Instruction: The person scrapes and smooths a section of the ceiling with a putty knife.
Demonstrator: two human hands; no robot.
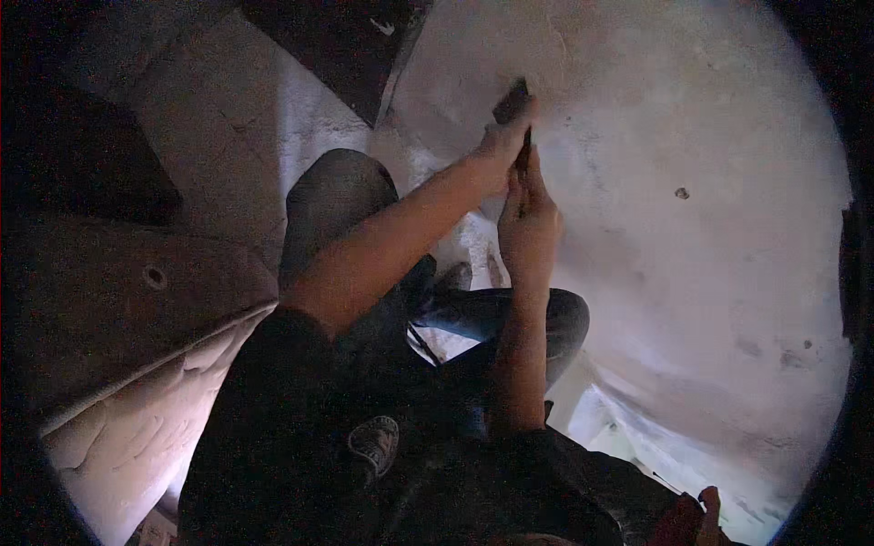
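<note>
Both my hands meet out in front of me on one dark, narrow object (pixel 512 102), which has a block-like far end; the dim light does not show its kind. My left hand (pixel 499 153) is closed around its upper part, and the dark end sticks out past the fingers. Just below and to the right, my right hand (pixel 531 214) grips the lower part, with a finger stretched along it. The stretch between the hands is partly hidden by my fingers. Behind them is a broad, pale, stained surface (pixel 655 273).
A small dark spot (pixel 682 193) marks the pale surface. Left of me stands a dark panel (pixel 118 309) with a round hole, above a pale quilted-looking piece (pixel 164 391). A dark flat-sided object (pixel 332 45) is at the top. My bent knee (pixel 341 187) rises beside my left forearm.
</note>
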